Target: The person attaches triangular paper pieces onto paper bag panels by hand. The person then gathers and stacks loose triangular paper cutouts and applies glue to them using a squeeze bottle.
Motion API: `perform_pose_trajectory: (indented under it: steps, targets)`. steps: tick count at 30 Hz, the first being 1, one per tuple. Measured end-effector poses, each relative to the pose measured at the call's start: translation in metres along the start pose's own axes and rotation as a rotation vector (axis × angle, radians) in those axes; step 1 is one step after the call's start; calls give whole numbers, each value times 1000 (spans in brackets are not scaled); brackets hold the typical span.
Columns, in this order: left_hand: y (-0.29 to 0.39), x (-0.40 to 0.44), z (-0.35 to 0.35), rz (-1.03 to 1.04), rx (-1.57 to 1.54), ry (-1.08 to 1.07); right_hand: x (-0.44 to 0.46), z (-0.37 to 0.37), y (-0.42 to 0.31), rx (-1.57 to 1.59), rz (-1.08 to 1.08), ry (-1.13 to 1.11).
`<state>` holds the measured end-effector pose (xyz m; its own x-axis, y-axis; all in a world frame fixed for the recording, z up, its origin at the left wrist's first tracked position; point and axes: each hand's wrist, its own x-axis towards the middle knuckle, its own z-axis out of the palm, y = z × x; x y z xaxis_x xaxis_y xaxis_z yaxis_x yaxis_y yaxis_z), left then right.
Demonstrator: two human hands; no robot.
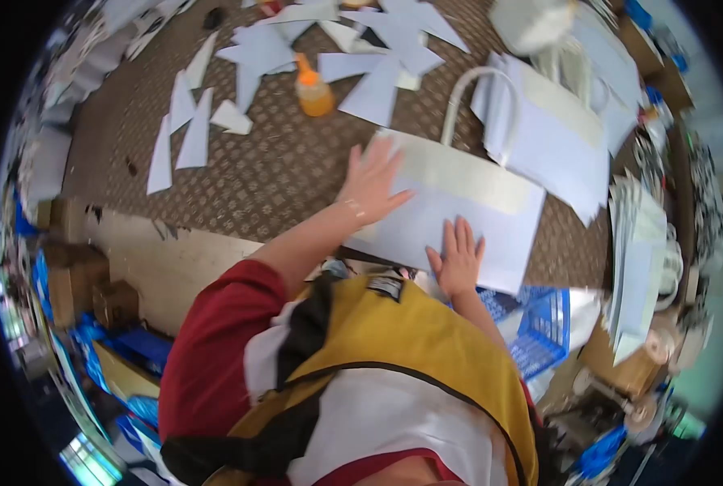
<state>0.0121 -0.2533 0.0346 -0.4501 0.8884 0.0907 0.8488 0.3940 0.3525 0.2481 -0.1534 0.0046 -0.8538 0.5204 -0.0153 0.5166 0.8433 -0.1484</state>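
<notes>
A flat white bag panel (pixel 476 212) with a cream band along its far edge lies in front of me on the patterned brown table (pixel 288 166). A pale loop handle (pixel 452 105) rises at that far edge; whether it is fixed to the panel I cannot tell. My left hand (pixel 367 185) rests on the panel's left part, palm down, fingers spread. Closer to my body, my right hand (pixel 458 257) lies flat near the front edge, its fingers stretched out. Neither hand grips anything.
A stack of white bag panels (pixel 560 130) lies at the far right. A bottle of orange liquid (pixel 314 95) stands beyond my left hand, among white offcuts (pixel 195 134). More panels (pixel 638 251) hang at the right table edge. A blue crate (pixel 543 328) sits below.
</notes>
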Motion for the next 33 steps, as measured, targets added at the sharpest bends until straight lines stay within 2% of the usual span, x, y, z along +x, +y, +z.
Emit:
perform_pose_trajectory:
  steps: [1,3,5,8,11,12,13,14,15,17,19,21,22,25,26,29,31,33]
  targets:
    - [2,23,-9,30,-46,105,0,0,-1,-12,-5,-9]
    - [-11,52,19,-33,-13,225,2,3,-2,-21,-30,-20]
    - [-17,55,44,-52,8,242,0,3,1,-32,-19,-3]
    - [-32,42,40,-51,51,262,-8,8,4,-60,-34,-19]
    - [-73,17,-21,-214,-209,250,-2,6,1,-70,-28,-9]
    - [-94,2,-39,-299,-76,515,-1,5,0,-75,-25,-14]
    - [-143,-14,-40,-408,12,477,1,4,0,-82,-24,-21]
    - [-168,-36,-68,-606,74,499,1,3,0,-81,-24,-15]
    - [-217,-54,-75,-728,167,666,1,3,0,-97,-27,-21]
    - [-292,-93,-89,-905,278,724,0,4,-1,-128,-22,-35]
    - [-329,-110,-112,-1291,309,395,2,4,-3,-114,5,-35]
    - [-362,-117,-112,-1444,250,202,1,1,-5,-98,29,-54]
    - [-379,-122,-111,-1429,245,195,1,0,-6,-103,46,-53]
    - [-416,-128,-104,-1448,-309,46,2,1,-4,-70,54,-70]
    - [-410,-127,-101,-1436,-309,35,1,-1,-2,-72,69,-72]
    - [-374,-150,-103,-1122,-1135,671,3,-2,-3,30,50,-20]
    - [-316,-153,-123,-1017,-1073,853,7,-5,-6,73,65,-9]
    - [-260,-161,-136,-863,-751,1074,10,-10,-6,145,104,7]
